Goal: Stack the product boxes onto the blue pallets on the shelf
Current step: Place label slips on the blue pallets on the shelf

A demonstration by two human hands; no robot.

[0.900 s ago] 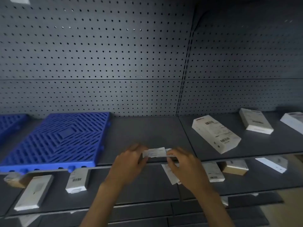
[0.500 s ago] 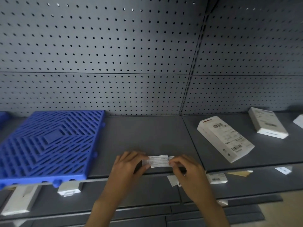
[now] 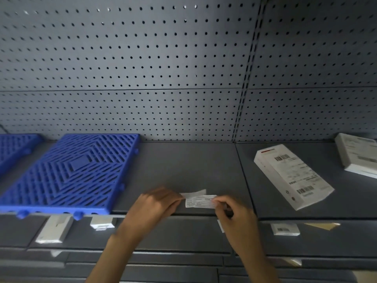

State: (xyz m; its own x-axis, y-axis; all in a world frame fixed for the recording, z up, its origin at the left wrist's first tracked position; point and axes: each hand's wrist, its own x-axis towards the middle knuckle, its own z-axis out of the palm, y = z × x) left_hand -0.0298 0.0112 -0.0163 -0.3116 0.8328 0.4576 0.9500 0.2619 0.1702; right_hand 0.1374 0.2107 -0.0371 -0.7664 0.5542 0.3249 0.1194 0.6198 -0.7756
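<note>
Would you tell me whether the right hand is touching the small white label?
Touching. The head view shows the right hand pinching the right end of the small white label.

Single head-worn wide-angle camera, positioned close before the shelf (image 3: 193, 170), facing it squarely and tilted slightly downward. Pegboard back wall (image 3: 142, 68) fills the upper half of view; lower shelf tiers (image 3: 183, 237) cross the bottom edge.

Grey shelf (image 3: 183, 170), two blue pallets (image 3: 69, 174) left, two white boxes (image 3: 293, 176) right
</note>
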